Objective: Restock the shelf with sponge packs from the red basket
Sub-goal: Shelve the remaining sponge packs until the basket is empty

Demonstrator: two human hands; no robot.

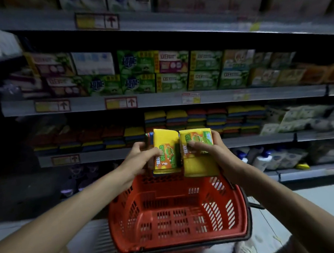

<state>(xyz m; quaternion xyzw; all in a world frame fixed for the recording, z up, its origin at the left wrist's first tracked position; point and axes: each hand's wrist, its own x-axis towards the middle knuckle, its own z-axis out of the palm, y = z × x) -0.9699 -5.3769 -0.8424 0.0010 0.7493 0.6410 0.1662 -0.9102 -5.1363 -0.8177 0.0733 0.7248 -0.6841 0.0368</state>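
Left hand (142,156) grips one sponge pack (164,155), right hand (209,146) grips a second sponge pack (199,163), both above the twelve-o'clock rim of the red basket (116,220). Likely light, squashy, film-slick: pinch across broad faces.

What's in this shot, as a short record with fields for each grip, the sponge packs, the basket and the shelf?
left grip: fingers curled round the left sponge pack, roughly upright
right grip: fingers curled round the right sponge pack, roughly upright
packs: side by side, above the basket's far rim
red basket: below the hands, no packs visible inside
sponge shelf: behind the packs, bearing stacked sponges, taller on the right
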